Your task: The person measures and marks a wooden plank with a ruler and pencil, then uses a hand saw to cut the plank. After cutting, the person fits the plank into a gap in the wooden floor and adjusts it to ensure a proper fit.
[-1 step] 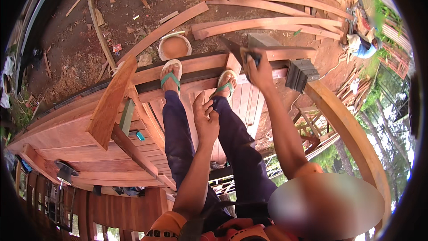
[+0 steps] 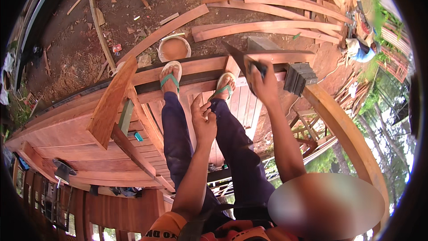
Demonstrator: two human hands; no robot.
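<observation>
The left hand (image 2: 204,120), empty, fingers loosely curled, hovers between navy trouser legs (image 2: 175,118); the dark, tapering metal handsaw (image 2: 237,57) angles past the reddish timber beam's (image 2: 200,66) edge toward brown soil (image 2: 120,15); the right hand (image 2: 264,85), forearm extended, grips its black handle (image 2: 258,68).

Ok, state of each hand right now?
Left hand: open, fingers loosely curled, holding nothing visible.
Right hand: closed on the black-handled, dark metal handsaw.

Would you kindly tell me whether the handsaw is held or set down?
The handsaw is held: the right hand wraps around its dark handle. Whether its blade touches anything, I cannot tell.
</observation>
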